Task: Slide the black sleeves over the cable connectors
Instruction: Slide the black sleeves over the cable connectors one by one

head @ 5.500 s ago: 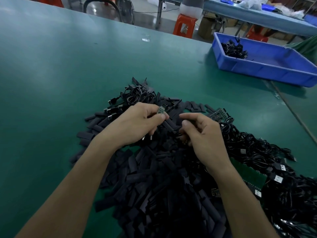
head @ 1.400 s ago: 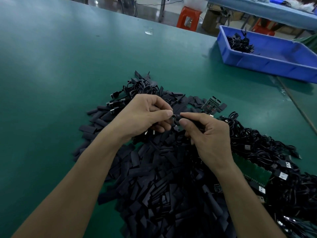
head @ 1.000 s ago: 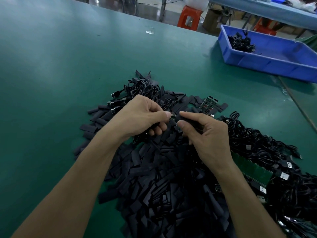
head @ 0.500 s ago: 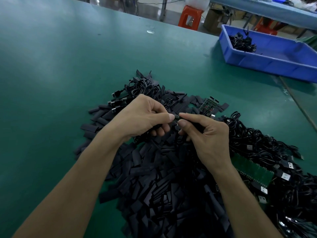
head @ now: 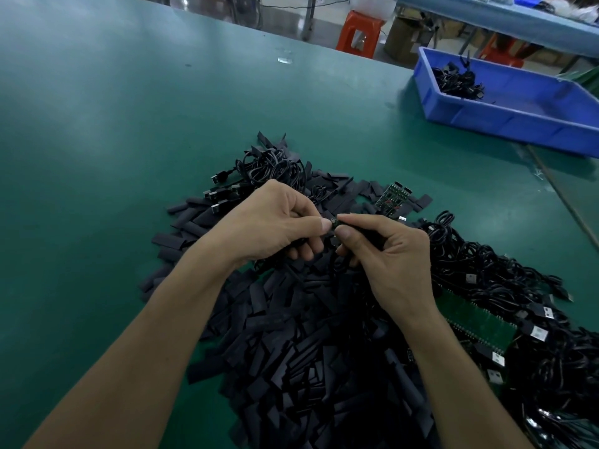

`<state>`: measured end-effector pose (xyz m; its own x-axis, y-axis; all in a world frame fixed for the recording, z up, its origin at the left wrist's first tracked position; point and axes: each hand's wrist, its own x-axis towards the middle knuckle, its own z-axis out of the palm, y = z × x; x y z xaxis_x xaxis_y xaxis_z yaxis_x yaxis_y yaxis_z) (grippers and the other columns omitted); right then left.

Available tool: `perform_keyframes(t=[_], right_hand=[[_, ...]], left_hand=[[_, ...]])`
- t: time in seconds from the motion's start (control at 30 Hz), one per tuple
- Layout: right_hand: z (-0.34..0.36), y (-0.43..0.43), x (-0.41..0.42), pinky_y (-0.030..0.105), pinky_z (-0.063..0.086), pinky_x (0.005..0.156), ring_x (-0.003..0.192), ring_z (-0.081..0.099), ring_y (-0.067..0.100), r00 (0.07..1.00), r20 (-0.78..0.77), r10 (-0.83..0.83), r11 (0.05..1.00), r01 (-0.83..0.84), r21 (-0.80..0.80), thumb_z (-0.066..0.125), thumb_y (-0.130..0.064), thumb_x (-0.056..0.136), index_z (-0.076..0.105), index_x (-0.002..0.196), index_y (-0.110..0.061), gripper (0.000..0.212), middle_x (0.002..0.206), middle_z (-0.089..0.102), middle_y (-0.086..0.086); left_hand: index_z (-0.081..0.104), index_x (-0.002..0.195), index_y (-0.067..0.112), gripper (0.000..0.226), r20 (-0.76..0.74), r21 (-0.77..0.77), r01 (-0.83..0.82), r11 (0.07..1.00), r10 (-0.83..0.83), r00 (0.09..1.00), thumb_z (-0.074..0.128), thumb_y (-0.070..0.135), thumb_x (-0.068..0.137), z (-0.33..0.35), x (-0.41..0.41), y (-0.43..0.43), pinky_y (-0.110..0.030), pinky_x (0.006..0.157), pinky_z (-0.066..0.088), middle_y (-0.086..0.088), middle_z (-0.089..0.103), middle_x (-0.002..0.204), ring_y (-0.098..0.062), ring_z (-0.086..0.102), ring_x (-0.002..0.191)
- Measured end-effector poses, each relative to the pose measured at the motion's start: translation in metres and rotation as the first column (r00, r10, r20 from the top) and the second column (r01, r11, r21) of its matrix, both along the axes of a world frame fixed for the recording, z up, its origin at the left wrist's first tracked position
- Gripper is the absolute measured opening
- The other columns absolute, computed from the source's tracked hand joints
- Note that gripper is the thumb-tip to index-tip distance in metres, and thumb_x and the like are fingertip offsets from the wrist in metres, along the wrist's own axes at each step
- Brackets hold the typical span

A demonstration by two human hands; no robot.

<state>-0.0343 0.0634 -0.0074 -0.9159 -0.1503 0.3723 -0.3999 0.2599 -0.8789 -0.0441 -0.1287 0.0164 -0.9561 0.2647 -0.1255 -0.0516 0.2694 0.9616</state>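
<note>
Above the heap of loose black sleeves [head: 301, 351], one sleeve [head: 369, 235] and a connector end [head: 334, 222] are brought together between the two hands, held up off the green surface [head: 129, 140]. The left hand [head: 272, 225] is curled, and its fingers [head: 311, 225] are pinched on what is judged to be the connector end. Only a small dark tip of it is seen beside the thumbnail. The right hand [head: 389, 257] is curled as well, with its fingers [head: 356, 220] pinched on the sleeve close to its mouth. How far the connector has entered cannot be told.

The step in hand is judged to be the feeding of the connector into the sleeve mouth. The flattened tube is best squeezed on its two edges, so that the mouth is opened round. The connector should be lined up along the tube, not at an angle. The cable should be gripped close behind the connector, so that it is not buckled under the push. Short strokes are advised, with the grip shifted back between them. The trailing cable should be kept out of the tangled cables [head: 502, 280] at the right.
</note>
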Motion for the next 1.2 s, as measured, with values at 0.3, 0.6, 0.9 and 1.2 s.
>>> perform_keyframes(t=[0.3, 0.6, 0.9, 1.2], right_hand=[[0.0, 0.0, -0.002, 0.032, 0.058, 0.067, 0.072, 0.071, 0.014, 0.995, 0.014, -0.095, 0.995, 0.095, -0.011, 0.082, -0.031, 0.079, 0.07, 0.109, -0.04, 0.034, 0.084, 0.075, -0.007], [-0.012, -0.016, 0.003, 0.028, 0.06, 0.073, 0.079, 0.075, 0.015, 0.943, 0.104, -0.317, 0.898, 0.334, -0.287, 0.08, -0.019, 0.084, 0.071, 0.113, -0.021, 0.031, 0.089, 0.077, -0.001], [-0.017, -0.019, 0.005, 0.033, 0.061, 0.08, 0.083, 0.075, 0.016, 0.966, 0.081, -0.247, 0.915, 0.26, -0.309, 0.073, -0.019, 0.091, 0.067, 0.122, -0.03, 0.032, 0.093, 0.078, -0.003], [-0.004, -0.015, -0.004, 0.021, 0.057, 0.068, 0.07, 0.073, 0.014, 0.968, 0.06, -0.245, 0.9, 0.25, -0.357, 0.069, -0.011, 0.093, 0.068, 0.111, -0.032, 0.028, 0.084, 0.077, -0.001]], left_hand=[[0.07, 0.08, 0.007, 0.022, 0.034, 0.033, 0.023, 0.999, -0.024, 0.999, 0.06, 0.008, 0.099, 0.002, 0.001, 0.001, -0.02, 0.051, 0.052, -0.009, 0.075, 0.071, -0.014, 0.068, 0.057], [0.072, 0.08, 0.006, 0.023, 0.025, 0.039, -0.068, 0.997, 0.067, 0.997, 0.06, 0.01, 0.099, 0.004, 0.003, 0.008, -0.018, 0.049, 0.052, -0.007, 0.075, 0.068, -0.012, 0.068, 0.055], [0.072, 0.079, 0.007, 0.022, 0.001, 0.064, -0.079, 0.995, 0.079, 0.997, 0.062, 0.011, 0.098, 0.004, 0.003, 0.01, -0.017, 0.049, 0.051, -0.006, 0.075, 0.068, -0.013, 0.069, 0.056], [0.071, 0.086, 0.004, 0.019, 0.031, 0.139, -0.05, 0.989, 0.046, 0.998, 0.06, 0.01, 0.1, 0.003, 0.006, 0.018, -0.022, 0.054, 0.055, -0.007, 0.074, 0.069, -0.013, 0.068, 0.059]])
